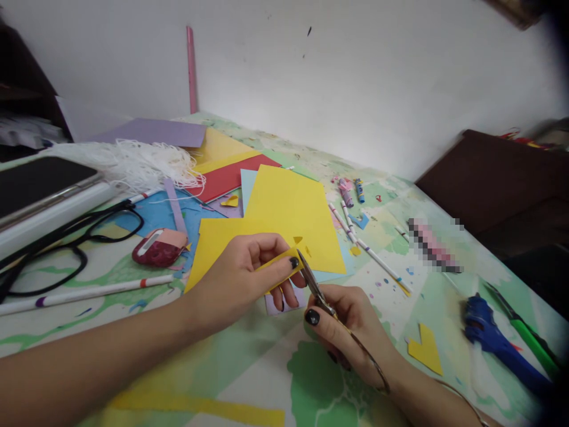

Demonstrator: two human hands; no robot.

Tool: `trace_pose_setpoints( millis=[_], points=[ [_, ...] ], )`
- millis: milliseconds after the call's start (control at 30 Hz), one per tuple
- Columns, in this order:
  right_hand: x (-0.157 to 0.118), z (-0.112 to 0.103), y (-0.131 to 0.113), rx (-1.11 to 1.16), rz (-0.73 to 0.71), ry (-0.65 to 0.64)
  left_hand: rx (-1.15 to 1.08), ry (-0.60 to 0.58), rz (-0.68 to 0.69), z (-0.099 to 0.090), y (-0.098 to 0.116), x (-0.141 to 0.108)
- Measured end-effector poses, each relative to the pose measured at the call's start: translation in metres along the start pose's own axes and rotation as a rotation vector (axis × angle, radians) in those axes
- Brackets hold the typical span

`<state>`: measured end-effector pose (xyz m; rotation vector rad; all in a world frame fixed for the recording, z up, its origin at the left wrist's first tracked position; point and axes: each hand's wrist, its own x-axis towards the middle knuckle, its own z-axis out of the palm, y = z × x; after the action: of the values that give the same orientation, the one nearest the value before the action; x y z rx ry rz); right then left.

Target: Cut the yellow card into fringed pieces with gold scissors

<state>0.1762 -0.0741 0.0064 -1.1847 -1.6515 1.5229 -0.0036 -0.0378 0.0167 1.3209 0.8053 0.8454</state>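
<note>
My left hand [253,273] pinches a small folded yellow paper strip [284,261] between thumb and fingers, near the middle of the view. My right hand [351,332] is closed round the handles of metal scissors [317,290]. The scissor tips touch the right end of the yellow strip, and small yellow bits show beside them. Behind the hands lie large yellow sheets [288,207] over a light blue one. Part of a pale purple piece [271,305] shows beneath my left fingers.
Left are black glasses [71,255], a phone [40,184], white shredded strands [133,163] and a dark red object [160,248]. Right are white paper sticks [377,261], a yellow scrap [425,350], a blue glue gun [493,338] and a green-handled tool [528,341].
</note>
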Motion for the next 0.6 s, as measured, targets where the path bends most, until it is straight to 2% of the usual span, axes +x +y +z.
trace_pose_setpoints(
  millis=[600],
  points=[
    [0.0017,0.0002,-0.0002,-0.074,0.082,0.072,-0.020,-0.004,-0.001,-0.0008,-0.0015,0.0013]
  ],
)
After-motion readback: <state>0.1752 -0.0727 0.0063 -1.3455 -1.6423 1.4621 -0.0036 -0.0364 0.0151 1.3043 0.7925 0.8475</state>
